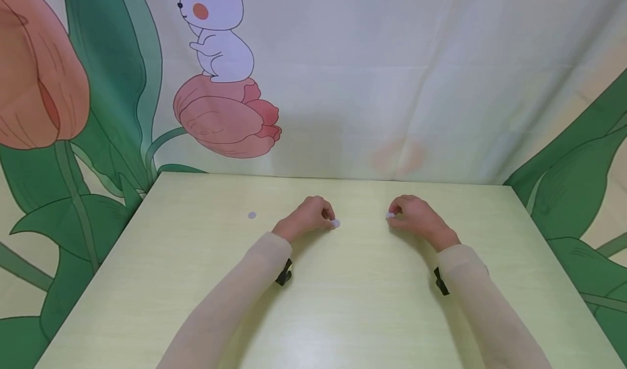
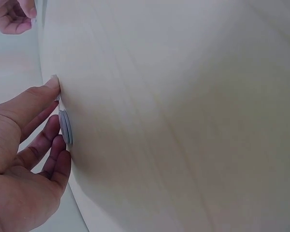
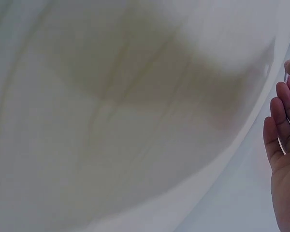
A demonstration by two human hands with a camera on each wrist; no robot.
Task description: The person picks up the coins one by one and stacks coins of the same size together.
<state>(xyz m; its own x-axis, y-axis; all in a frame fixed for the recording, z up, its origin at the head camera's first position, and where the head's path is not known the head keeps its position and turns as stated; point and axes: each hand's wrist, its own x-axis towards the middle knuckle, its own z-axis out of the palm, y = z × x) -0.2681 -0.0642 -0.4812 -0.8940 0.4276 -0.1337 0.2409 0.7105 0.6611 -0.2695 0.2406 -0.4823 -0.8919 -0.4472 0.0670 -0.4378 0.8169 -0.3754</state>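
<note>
My left hand (image 1: 307, 216) pinches a small pale disc (image 1: 335, 223) at its fingertips, low over the table. In the left wrist view, a grey disc (image 2: 65, 127) with a layered edge shows beside the curled fingers. Opposite it, my right hand (image 1: 417, 216) holds another small whitish piece (image 1: 389, 215) between thumb and forefinger, partly covered by the fingers. In the right wrist view that hand (image 3: 286, 145) is cut off by the frame edge, its other fingers loosely bent. One more pale disc (image 1: 252, 215) lies flat on the table, left of my left hand.
The light wooden-looking table (image 1: 343, 303) ends at a printed cloth (image 1: 343, 86) hanging behind it, with a rabbit and tulips. Dark straps (image 1: 284, 272) show below the left sleeve cuff, and a similar dark piece (image 1: 441, 282) below the right.
</note>
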